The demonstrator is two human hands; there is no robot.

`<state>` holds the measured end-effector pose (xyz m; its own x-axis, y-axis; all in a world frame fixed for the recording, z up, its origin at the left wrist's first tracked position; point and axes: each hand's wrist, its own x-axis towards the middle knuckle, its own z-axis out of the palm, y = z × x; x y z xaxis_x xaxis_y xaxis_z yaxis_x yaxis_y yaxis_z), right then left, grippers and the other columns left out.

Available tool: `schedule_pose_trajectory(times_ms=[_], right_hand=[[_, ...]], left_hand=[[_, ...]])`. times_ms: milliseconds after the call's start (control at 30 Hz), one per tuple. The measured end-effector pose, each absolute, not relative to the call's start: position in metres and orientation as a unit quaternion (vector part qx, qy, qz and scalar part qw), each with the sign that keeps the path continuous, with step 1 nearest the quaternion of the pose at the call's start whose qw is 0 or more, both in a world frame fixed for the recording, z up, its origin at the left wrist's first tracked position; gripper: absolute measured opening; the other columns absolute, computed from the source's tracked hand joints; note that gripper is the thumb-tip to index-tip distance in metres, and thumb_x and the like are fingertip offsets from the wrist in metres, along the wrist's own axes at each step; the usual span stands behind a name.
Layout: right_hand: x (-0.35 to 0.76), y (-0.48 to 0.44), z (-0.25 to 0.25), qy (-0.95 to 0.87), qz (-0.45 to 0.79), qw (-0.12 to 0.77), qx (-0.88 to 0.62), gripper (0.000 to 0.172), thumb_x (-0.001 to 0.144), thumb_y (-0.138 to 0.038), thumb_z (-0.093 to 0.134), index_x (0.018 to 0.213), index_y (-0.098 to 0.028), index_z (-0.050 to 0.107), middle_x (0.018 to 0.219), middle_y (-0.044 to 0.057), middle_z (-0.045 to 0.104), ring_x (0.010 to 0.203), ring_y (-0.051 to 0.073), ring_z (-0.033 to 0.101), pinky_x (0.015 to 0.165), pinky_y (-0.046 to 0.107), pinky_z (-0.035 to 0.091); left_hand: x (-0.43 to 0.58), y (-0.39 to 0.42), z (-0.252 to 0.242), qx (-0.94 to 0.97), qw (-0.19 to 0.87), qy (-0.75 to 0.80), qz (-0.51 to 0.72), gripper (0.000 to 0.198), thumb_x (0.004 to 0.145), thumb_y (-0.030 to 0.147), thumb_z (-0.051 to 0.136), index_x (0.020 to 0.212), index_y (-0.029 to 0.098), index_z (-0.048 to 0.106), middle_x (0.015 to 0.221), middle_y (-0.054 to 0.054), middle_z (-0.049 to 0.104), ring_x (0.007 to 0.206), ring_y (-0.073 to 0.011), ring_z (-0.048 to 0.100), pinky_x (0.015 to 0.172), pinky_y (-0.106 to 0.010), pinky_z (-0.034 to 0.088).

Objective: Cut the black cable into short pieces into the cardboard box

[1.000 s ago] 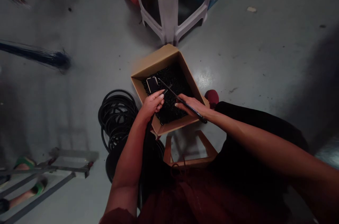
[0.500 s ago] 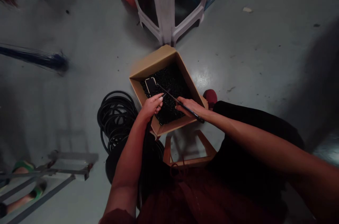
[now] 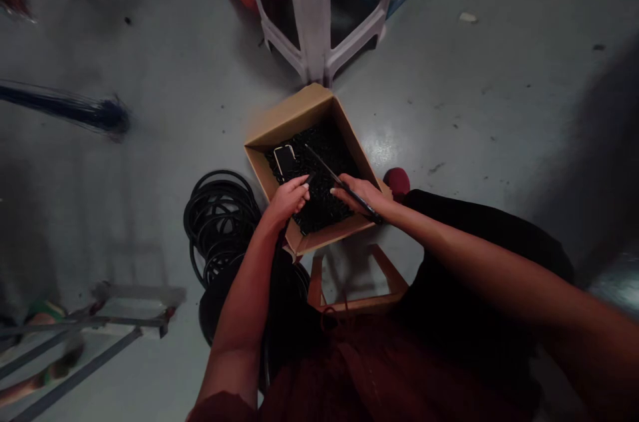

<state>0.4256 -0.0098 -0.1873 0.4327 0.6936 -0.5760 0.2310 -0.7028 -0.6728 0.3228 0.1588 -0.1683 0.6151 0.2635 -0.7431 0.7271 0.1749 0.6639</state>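
Grey floor (image 3: pixel 449 109); box (image 3: pixel 260 168) of black bits (image 3: pixel 319 209) set centre-frame, probably for catching. Tube end (image 3: pixel 310 178) finger-pinched in left hand (image 3: pixel 289 197); long tool (image 3: pixel 322 162) gripped in right hand (image 3: pixel 363 192), fingers curled.

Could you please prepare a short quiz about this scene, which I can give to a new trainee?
1. Multiple choice: where is the long tool?
A) in the left hand
B) in the right hand
C) on the floor

2. True or false: the black coil lies outside the box.

3. Fill in: the small pieces in the box are ___ in colour.

Key: 1 B; 2 true; 3 black.
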Motion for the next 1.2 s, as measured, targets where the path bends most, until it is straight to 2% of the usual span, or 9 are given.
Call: schedule_pose_trajectory(times_ms=[200,400,533,633,767,933,1067,1200], right_hand=[[0.434,-0.005,-0.183,-0.180,0.472,0.382,-0.774,0.019,0.087,-0.036,0.049,0.099,-0.020,0.049,0.072,0.000,0.059,0.056,0.012,0.056,0.051,0.021,0.041],[0.433,-0.007,-0.189,-0.168,0.470,0.395,-0.771,0.022,0.078,-0.026,0.056,0.099,-0.021,0.048,0.063,-0.004,0.052,0.049,0.010,0.050,0.045,0.021,0.039],[0.436,-0.006,-0.192,-0.135,0.455,0.442,-0.761,0.025,0.076,-0.024,0.057,0.098,-0.022,0.046,0.061,-0.006,0.049,0.049,0.010,0.048,0.047,0.022,0.039],[0.441,-0.005,-0.189,-0.104,0.447,0.462,-0.759,0.024,0.076,-0.020,0.055,0.098,-0.022,0.043,0.059,-0.006,0.046,0.048,0.010,0.046,0.048,0.023,0.038],[0.444,-0.006,-0.192,-0.089,0.432,0.473,-0.763,0.024,0.078,-0.021,0.055,0.099,-0.023,0.043,0.059,-0.006,0.046,0.050,0.011,0.046,0.050,0.024,0.039],[0.440,-0.005,-0.196,-0.110,0.410,0.475,-0.771,0.025,0.080,-0.032,0.057,0.099,-0.022,0.045,0.066,-0.003,0.051,0.057,0.013,0.052,0.053,0.025,0.042],[0.436,-0.002,-0.190,-0.104,0.423,0.506,-0.744,0.023,0.085,-0.038,0.053,0.098,-0.022,0.045,0.077,0.001,0.056,0.063,0.013,0.056,0.057,0.026,0.046],[0.427,-0.003,-0.186,-0.129,0.460,0.484,-0.733,0.032,0.083,-0.045,0.055,0.101,-0.020,0.046,0.083,0.004,0.058,0.070,0.016,0.058,0.062,0.029,0.048]], left_hand=[[0.319,0.139,-0.165,0.575,0.718,0.305,-0.248,0.052,0.086,0.023,0.051,0.135,0.008,0.045,0.072,0.001,0.054,0.047,-0.0027,0.040,0.039,-0.016,0.028],[0.315,0.123,-0.171,0.561,0.732,0.302,-0.242,0.047,0.087,0.026,0.051,0.130,0.008,0.045,0.073,0.001,0.057,0.046,-0.0034,0.041,0.040,-0.017,0.030],[0.314,0.120,-0.170,0.543,0.745,0.298,-0.247,0.043,0.087,0.025,0.051,0.127,0.009,0.048,0.081,-0.001,0.059,0.050,-0.0038,0.047,0.045,-0.018,0.039],[0.313,0.119,-0.167,0.524,0.752,0.300,-0.264,0.047,0.086,0.023,0.051,0.131,0.011,0.045,0.081,-0.001,0.058,0.051,-0.0044,0.049,0.047,-0.019,0.042],[0.313,0.116,-0.167,0.505,0.764,0.323,-0.237,0.057,0.085,0.023,0.053,0.139,0.014,0.038,0.075,0.002,0.055,0.047,-0.0032,0.044,0.041,-0.016,0.033],[0.318,0.130,-0.164,0.510,0.745,0.368,-0.222,0.054,0.086,0.032,0.057,0.136,0.016,0.045,0.061,0.007,0.042,0.039,-0.0006,0.031,0.037,-0.013,0.018],[0.322,0.154,-0.159,0.525,0.740,0.393,-0.149,0.057,0.085,0.035,0.058,0.138,0.018,0.044,0.062,0.006,0.043,0.039,-0.0010,0.034,0.037,-0.013,0.020],[0.322,0.172,-0.155,0.525,0.743,0.404,-0.094,0.059,0.083,0.036,0.060,0.137,0.019,0.044,0.063,0.007,0.042,0.040,-0.0010,0.035,0.037,-0.013,0.020]])
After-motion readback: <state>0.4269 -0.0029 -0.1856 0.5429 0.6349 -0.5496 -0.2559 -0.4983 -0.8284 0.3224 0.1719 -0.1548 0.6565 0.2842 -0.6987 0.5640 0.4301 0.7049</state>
